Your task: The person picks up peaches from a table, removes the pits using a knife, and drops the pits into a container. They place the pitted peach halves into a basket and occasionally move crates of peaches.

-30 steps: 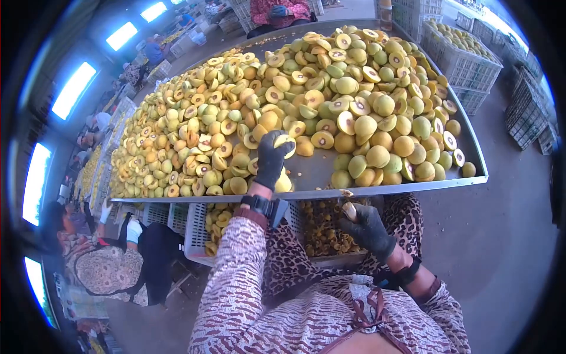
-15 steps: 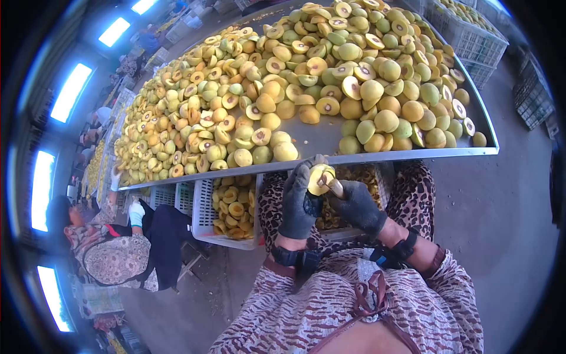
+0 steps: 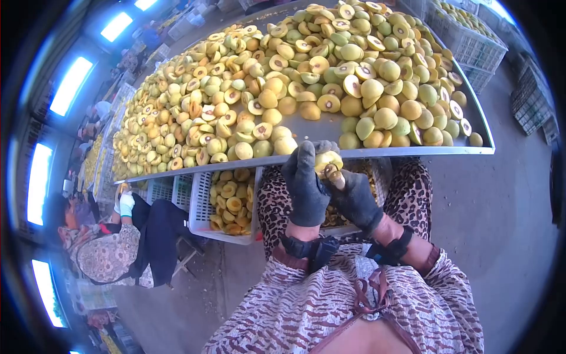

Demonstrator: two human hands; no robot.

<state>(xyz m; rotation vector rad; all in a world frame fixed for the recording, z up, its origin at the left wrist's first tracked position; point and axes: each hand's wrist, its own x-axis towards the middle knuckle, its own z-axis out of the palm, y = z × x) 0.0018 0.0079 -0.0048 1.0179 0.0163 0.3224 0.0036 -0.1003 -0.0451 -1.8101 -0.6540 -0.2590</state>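
Observation:
Just below the front edge of the metal table (image 3: 306, 158), my left hand (image 3: 308, 189), in a dark glove, grips a yellow peach half (image 3: 328, 159). My right hand (image 3: 358, 203), gloved too, is closed around a small pitting tool with a pale handle (image 3: 336, 178). Its working end meets the peach half and is hidden from view. A large pile of halved peaches (image 3: 271, 97), many with brown pits showing, lies on the table just beyond my hands.
A white plastic crate (image 3: 199, 203) of hollowed peach halves stands left of my legs. Fruit pieces (image 3: 367, 174) lie in a container between my knees. To the left sits a co-worker (image 3: 112, 251) in white gloves. Crates (image 3: 471, 50) are stacked at far right.
The peach half has turned in my left hand, its cut face no longer toward me. Both hands shifted slightly, the left one rightward. The co-worker's gloved hands have come together.

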